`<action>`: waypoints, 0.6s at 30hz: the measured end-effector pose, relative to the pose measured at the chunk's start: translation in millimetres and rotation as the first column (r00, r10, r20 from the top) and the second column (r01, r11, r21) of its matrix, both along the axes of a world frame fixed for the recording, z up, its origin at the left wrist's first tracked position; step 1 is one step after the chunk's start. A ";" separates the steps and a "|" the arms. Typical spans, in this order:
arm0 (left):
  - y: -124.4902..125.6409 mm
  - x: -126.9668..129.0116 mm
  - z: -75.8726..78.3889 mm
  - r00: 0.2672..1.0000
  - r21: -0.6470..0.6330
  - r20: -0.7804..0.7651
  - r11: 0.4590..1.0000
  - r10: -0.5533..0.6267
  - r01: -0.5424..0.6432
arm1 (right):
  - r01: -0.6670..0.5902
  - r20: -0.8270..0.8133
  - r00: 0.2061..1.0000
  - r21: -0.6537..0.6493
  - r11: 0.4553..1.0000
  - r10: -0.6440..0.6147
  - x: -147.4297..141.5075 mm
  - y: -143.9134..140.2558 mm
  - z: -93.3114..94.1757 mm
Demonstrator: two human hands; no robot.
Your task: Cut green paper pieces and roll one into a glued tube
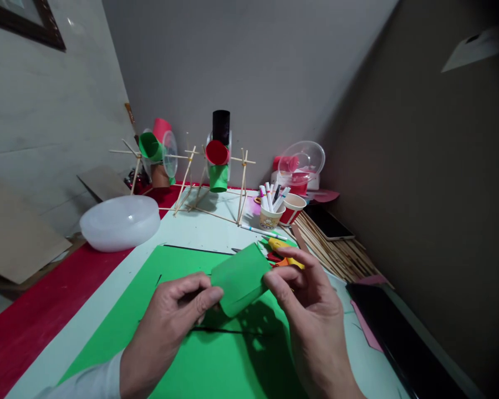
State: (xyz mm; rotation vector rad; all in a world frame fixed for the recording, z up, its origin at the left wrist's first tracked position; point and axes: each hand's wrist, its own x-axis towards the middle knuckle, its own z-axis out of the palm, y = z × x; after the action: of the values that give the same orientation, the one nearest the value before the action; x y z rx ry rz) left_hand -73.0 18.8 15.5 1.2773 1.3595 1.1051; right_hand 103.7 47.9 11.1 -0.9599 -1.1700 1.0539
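I hold a small piece of green paper (240,278) between both hands, just above the big green sheet (199,354) that lies on the worktop (191,228). My left hand (174,310) has its fingers closed around the piece's lower left edge, thumb on top; my right hand (311,310) pinches the right edge between thumb and forefinger, the other fingers loosely curled. The piece is bent into a shallow curve, not yet a full tube as far as I can tell.

The likeliest slip, as I judge it, is a crease: if either thumb presses too hard, the curve kinks and the paper folds flat. If one hand loosens, the springy paper may uncurl and pop free.

At about one o'clock from the piece, just beyond my right fingers, lies a yellow and orange tool (285,252), partly hidden; I cannot tell exactly what it is. A careless sweep of my right hand could knock it, or the marker pen (263,231) lying at twelve o'clock.

Farther off at twelve stands a frame of wooden sticks (210,183) carrying red and green cups, and at one o'clock a paper cup of markers (271,215). Both look light; a reach across could topple them. The white bowl (120,221) at ten o'clock sits well apart.
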 end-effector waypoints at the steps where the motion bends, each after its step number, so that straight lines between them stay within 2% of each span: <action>1: 0.9 -0.8 -0.7 1.000 0.004 0.001 1.000 0.009 -0.009 | -0.002 0.015 1.000 0.016 1.000 0.002 -0.9 -1.1 0.1; 9: 6.2 -6.6 -3.5 0.992 0.082 -0.008 0.989 0.125 -0.124 | -0.037 0.105 0.994 0.138 0.990 0.023 -2.6 -2.3 -5.6; 14: 7.0 -9.4 -2.6 0.984 0.195 -0.032 0.967 0.175 -0.166 | -0.127 0.119 0.985 -0.015 0.992 0.128 -0.9 0.1 -5.7; 18: 11.8 -20.0 -5.9 0.974 0.330 -0.041 0.923 0.225 -0.199 | -0.189 0.035 0.980 -0.157 0.969 0.196 0.0 6.0 -4.7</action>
State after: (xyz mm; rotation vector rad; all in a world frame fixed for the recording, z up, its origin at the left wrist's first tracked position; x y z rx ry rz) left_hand -93.0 30.7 9.6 1.4436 1.4417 1.4908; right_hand 103.7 53.8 6.4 -1.0112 -1.2565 1.2968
